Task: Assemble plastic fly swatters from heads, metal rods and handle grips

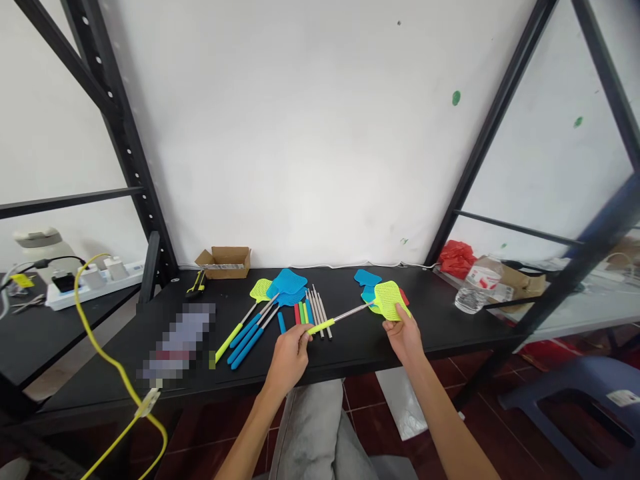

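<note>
Yellow-green swatter in both hands, held across worktop, over its front half, R of centre; head to the R, handle to the L, shaft bare btwn.

L hand: nearly closed, thumb + fingers pinching butt end of handle, just over front edge of worktop. R hand: part-curled, thumb on upper face of head near its lower R corner, fingers beneath; light pinch, by the look of it.

Handling (est.): v. light overall. Head prob. thin perforated plastic, bendy, could crease if squeezed hard. Shaft looks like slim metal: stiff, smooth, poss. slippery, might bend under side load. Handle = best hold, full grip; for the head, take the thicker-looking neck where shaft enters, rather than a corner.

Nearby: blue swatters + a second yellow-green one fanned L of L hand, heads twd back edge, handles twd front edge. Loose grips (blue, red, green) and metal rods side by side, mid-worktop, just beyond L hand. Loose blue heads twd back edge, R of centre, partly hidden by held head; red piece peeks out there too. Cardboard box at back edge, twd back L corner.
</note>
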`<state>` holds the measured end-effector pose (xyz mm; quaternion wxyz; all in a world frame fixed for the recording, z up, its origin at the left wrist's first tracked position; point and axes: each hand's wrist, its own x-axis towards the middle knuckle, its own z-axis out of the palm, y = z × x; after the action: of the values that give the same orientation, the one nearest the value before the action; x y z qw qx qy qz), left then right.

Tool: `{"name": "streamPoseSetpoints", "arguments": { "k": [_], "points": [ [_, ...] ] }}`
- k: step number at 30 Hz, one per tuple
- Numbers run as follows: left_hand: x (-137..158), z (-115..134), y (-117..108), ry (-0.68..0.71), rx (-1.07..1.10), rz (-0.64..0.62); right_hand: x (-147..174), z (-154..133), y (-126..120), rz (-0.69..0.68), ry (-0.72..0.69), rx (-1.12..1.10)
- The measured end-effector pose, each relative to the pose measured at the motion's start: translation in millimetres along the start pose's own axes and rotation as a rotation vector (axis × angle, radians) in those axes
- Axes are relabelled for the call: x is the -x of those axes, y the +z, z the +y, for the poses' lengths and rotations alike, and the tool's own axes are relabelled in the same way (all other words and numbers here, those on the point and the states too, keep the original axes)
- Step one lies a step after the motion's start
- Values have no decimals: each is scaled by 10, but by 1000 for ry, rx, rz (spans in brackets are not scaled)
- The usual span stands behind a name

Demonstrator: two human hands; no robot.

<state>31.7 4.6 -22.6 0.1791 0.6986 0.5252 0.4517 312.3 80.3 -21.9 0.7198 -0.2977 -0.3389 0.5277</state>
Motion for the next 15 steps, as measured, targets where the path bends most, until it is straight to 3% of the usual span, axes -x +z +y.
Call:
{"name": "streamPoseSetpoints", "arguments": {
  "k": [9,15],
  "points": [
    [30,48,-18,38,-23,14,68,-38,51,18,-4,-23],
    [37,74,-37,30,-51,43,60,-48,13,-49,21,20]
  ]
}}
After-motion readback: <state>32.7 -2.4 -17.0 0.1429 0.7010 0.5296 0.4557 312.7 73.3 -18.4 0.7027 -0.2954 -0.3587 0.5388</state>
